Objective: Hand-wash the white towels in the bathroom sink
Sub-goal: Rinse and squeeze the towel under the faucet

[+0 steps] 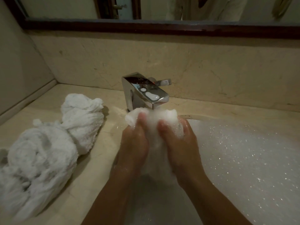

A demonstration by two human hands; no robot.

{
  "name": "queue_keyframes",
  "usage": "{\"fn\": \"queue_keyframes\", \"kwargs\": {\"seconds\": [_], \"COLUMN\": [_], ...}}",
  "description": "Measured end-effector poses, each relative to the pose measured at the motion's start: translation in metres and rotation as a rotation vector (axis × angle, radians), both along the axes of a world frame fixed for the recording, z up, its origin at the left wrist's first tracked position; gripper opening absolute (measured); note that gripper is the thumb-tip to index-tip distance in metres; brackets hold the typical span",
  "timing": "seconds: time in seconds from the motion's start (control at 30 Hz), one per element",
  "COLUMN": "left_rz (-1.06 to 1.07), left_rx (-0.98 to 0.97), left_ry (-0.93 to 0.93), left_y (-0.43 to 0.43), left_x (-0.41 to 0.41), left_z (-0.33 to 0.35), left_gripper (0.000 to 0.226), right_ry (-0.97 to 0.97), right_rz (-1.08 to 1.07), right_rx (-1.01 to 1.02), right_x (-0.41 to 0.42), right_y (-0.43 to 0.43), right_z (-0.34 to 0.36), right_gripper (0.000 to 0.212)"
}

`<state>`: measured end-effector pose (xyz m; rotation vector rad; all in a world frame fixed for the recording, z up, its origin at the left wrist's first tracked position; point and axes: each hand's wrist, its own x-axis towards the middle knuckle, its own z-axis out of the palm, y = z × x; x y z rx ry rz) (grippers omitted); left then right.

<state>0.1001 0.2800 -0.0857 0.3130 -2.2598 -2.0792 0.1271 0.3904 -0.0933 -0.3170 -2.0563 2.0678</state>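
A wet, soapy white towel [154, 125] is bunched up just under the spout of the chrome faucet [142, 91]. My left hand [134, 143] grips its left side and my right hand [180, 146] grips its right side, fingers curled into the cloth. The towel's lower part is hidden between my hands. Below them the sink [243, 159] is full of white foam.
Twisted, wrung white towels [48, 143] lie in a heap on the beige stone counter [103, 159] to the left of the sink. A stone backsplash [194, 65] and a dark-framed mirror [162, 28] rise behind the faucet. A wall closes the far left.
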Motion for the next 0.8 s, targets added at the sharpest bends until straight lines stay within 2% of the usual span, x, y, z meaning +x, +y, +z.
{"fn": "queue_keyframes", "kwargs": {"seconds": [0.1, 0.23, 0.3, 0.4, 0.5, 0.53, 0.6, 0.63, 0.67, 0.73, 0.8], "left_rz": [-0.127, -0.313, -0.448, -0.379, -0.303, -0.249, -0.138, -0.111, -0.12, -0.173, -0.222], "left_rx": [-0.218, -0.228, -0.225, 0.039, 0.318, 0.356, 0.168, 0.06, 0.002, 0.02, 0.091], "left_ry": [0.035, 0.08, 0.077, 0.062, 0.018, 0.007, 0.05, 0.06, 0.063, 0.035, 0.028], "left_y": [0.009, 0.012, 0.013, 0.01, 0.004, 0.002, -0.001, -0.002, -0.002, -0.003, 0.0], "left_x": [0.011, 0.016, 0.015, 0.014, 0.013, 0.012, 0.004, 0.001, 0.0, 0.002, 0.004], "left_z": [0.002, -0.005, -0.009, -0.009, 0.0, 0.0, -0.004, -0.006, -0.008, -0.011, -0.01], "left_gripper": [0.049, 0.077, 0.082, 0.088, 0.063, 0.054, 0.036, 0.039, 0.054, 0.081, 0.094], "right_ry": [-0.037, -0.122, -0.112, -0.101, -0.104, -0.111, -0.137, -0.146, -0.154, -0.144, -0.16], "right_rz": [-0.008, 0.074, 0.103, 0.063, -0.021, -0.046, -0.077, -0.076, -0.066, -0.001, 0.061], "right_rx": [0.073, 0.009, -0.075, -0.117, -0.074, -0.101, -0.235, -0.306, -0.376, -0.542, -0.7], "right_x": [-0.001, -0.003, -0.004, -0.005, -0.009, -0.01, -0.01, -0.01, -0.009, -0.007, -0.006], "right_y": [-0.004, -0.004, -0.003, 0.001, 0.008, 0.011, 0.015, 0.017, 0.019, 0.02, 0.017], "right_z": [-0.004, 0.002, 0.001, 0.002, 0.004, 0.005, 0.007, 0.008, 0.011, 0.02, 0.022], "right_gripper": [0.04, 0.079, 0.087, 0.058, 0.03, 0.026, 0.025, 0.027, 0.028, 0.028, 0.036]}}
